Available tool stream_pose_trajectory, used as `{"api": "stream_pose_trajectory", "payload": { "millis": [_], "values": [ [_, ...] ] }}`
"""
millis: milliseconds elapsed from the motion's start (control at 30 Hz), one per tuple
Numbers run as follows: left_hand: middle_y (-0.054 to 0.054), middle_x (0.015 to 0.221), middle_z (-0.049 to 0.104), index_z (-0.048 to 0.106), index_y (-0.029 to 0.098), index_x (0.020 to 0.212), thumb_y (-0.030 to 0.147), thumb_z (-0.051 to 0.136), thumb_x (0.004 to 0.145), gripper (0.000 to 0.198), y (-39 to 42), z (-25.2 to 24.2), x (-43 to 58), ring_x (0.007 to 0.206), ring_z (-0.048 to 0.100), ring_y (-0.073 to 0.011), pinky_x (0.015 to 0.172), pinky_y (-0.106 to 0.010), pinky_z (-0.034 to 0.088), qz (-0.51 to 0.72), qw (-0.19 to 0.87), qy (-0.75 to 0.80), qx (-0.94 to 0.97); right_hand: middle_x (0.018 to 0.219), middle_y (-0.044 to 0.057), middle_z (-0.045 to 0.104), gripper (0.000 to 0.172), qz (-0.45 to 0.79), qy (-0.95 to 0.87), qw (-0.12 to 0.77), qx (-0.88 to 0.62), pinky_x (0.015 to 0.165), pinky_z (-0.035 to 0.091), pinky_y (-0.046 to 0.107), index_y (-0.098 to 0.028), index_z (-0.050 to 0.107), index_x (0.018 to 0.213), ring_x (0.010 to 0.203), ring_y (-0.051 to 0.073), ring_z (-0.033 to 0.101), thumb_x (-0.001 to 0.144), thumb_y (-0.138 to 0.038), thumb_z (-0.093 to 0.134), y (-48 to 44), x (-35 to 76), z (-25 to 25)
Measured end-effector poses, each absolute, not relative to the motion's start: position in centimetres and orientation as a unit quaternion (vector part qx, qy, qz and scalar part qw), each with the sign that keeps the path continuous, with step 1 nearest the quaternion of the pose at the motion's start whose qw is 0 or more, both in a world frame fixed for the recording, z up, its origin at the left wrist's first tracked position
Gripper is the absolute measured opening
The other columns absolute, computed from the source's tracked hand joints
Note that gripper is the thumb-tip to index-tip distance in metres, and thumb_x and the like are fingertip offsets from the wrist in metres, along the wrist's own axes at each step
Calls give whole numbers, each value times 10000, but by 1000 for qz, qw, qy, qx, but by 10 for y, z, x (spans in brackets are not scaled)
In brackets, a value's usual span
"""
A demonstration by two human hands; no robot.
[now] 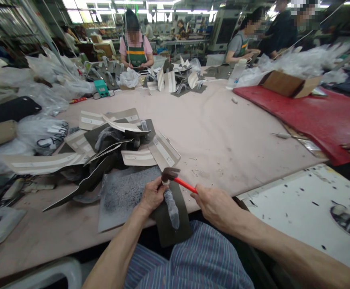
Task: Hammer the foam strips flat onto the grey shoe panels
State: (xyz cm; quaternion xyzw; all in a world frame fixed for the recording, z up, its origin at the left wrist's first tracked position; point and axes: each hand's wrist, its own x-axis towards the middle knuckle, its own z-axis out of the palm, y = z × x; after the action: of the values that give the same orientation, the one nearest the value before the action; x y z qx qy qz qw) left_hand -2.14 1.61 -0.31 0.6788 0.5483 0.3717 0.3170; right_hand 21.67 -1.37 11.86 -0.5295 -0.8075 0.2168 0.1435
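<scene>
My right hand (212, 206) is closed round the red handle of a claw hammer (184, 184). The hammer's dark head is over the table's near edge, right by the fingers of my left hand (153, 194). Those fingers pinch a dark olive panel (175, 237) at a plastic-wrapped strip (171, 208) that runs along it. The panel hangs over the edge towards my lap. Whether the hammer head touches the strip I cannot tell. Under my left hand lies a speckled grey slab (122, 198).
Similar panels with pale backs (111, 140) are heaped left of centre. Plastic bags (48, 132) crowd the far left. A red sheet (307, 112) bears an open cardboard box (289, 84). At right stands a white spotted machine table (310, 204). Several people work beyond.
</scene>
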Motion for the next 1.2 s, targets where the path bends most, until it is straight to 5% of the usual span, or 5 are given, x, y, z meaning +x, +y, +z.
{"api": "stream_pose_trajectory", "payload": {
  "millis": [200, 400, 700, 900, 1200],
  "values": [
    [-10, 865, 708, 682, 211, 968, 244, 563, 878, 152, 15, -1, -20, 792, 648, -163, 761, -265, 485, 389, 336, 537, 669, 618, 6, 493, 371, 215, -699, 387, -562, 537, 287, 285, -236, 431, 827, 522, 144, 412, 1010, -515, 269, -12, 211, 140],
    [-10, 864, 719, 689, 208, 979, 219, 565, 868, 166, 15, 0, -20, 792, 654, -171, 739, -270, 485, 390, 336, 538, 667, 580, 7, 483, 263, 253, -760, 62, -595, 530, 192, 305, -209, 484, 809, 489, 136, 344, 968, -407, 413, -15, 232, 99],
    [-2, 850, 704, 679, 192, 921, 220, 608, 846, 107, 15, -1, -19, 801, 647, -160, 767, -259, 486, 413, 341, 528, 659, 706, 35, 572, 348, 387, -592, 96, -700, 542, 420, 292, -175, 502, 891, 530, 160, 530, 1008, -376, 245, 14, 251, 37],
    [-2, 864, 719, 705, 197, 920, 242, 648, 826, 118, 17, 1, -19, 818, 658, -168, 779, -263, 493, 420, 325, 539, 654, 1408, 179, 426, 458, 181, -788, 167, -565, 1006, 389, 418, -148, 427, 1376, 1231, 277, 453, 919, -155, 439, -4, 212, 38],
    [2, 814, 718, 713, 184, 884, 289, 693, 788, 143, 17, 0, -10, 749, 635, -148, 724, -241, 494, 445, 315, 575, 610, 1144, 123, 522, 141, 54, -948, 52, -309, 787, 438, 388, -176, 572, 1004, 966, 256, 492, 910, -178, 467, -27, 147, 32]
  ]
}}
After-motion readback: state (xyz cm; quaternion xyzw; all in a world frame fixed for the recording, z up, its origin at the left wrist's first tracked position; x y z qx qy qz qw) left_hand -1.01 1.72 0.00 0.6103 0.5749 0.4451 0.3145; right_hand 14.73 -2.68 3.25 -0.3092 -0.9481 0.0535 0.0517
